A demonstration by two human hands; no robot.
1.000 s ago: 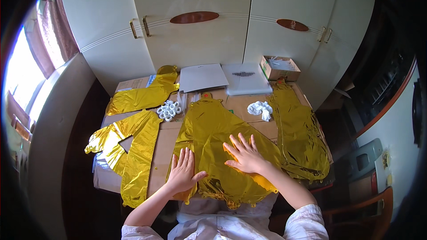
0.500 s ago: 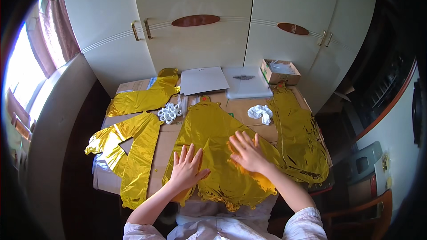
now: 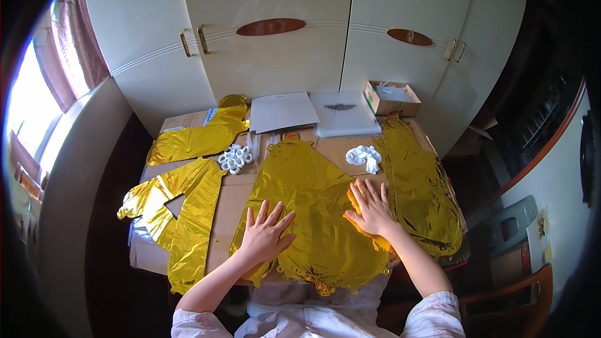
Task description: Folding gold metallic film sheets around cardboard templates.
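Surroundings: I see white plastic rings (image 3: 235, 158), crumpled white wad (image 3: 365, 156), side foil balloons (image 3: 418, 188) on tabletop (image 3: 230, 195).
Central gold foil balloon (image 3: 307, 206): flat, crinkled.
Left hand (image 3: 265, 235), right hand (image 3: 372, 208): fingers spread flat — pressing it, gripping nothing.

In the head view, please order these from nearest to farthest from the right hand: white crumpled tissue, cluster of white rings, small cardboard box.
From the right hand:
1. White crumpled tissue, just beyond the fingertips.
2. Cluster of white rings, far-left across the table.
3. Small cardboard box, at the table's far edge.
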